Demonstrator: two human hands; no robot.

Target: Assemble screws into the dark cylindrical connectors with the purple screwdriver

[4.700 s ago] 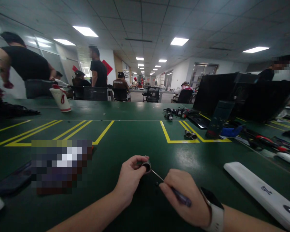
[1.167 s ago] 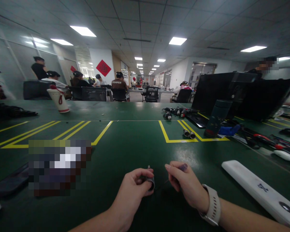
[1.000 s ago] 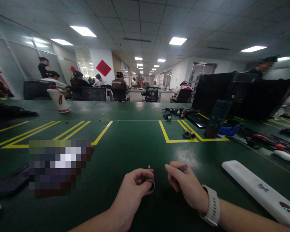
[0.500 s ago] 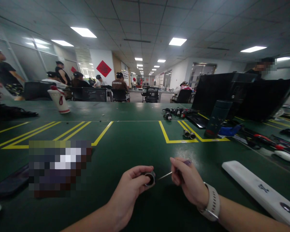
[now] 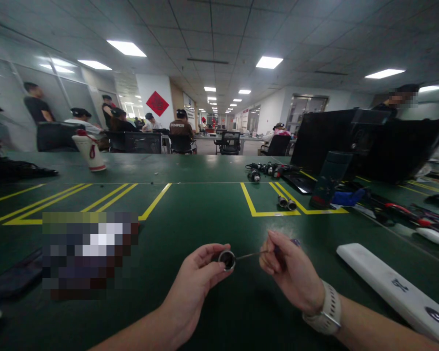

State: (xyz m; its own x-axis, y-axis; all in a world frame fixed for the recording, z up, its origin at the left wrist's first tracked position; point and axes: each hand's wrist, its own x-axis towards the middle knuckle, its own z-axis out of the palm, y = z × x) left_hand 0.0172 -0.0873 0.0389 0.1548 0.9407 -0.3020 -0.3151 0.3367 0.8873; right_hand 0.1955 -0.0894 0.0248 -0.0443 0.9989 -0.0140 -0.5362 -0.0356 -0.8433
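Between the thumb and fingers of my left hand (image 5: 195, 278) is a short hollow metal connector (image 5: 227, 260), its round open end turned towards me. My right hand (image 5: 290, 270) is closed around the purple handle of a thin screwdriver (image 5: 249, 255). The screwdriver's metal shaft points left, and its tip meets the connector's right side; whether it sits in a screw there is too small to tell. Both hands are above the green tabletop (image 5: 190, 219). Farther off, two similar metal connectors (image 5: 287, 203) lie by the yellow tape.
A long white device (image 5: 391, 290) lies right of my right wrist. Behind it stand a dark bottle (image 5: 329, 178) and a black computer case (image 5: 332, 141). Several metal parts with cables (image 5: 267, 170) lie farther back. At left are a phone (image 5: 16, 273), a pixelated object (image 5: 91, 258) and a cup (image 5: 90, 152).
The screwdriver has levelled out and its tip has come against the connector. My right hand has shifted slightly right. My left thumb has slid lower, showing more of the connector's opening.
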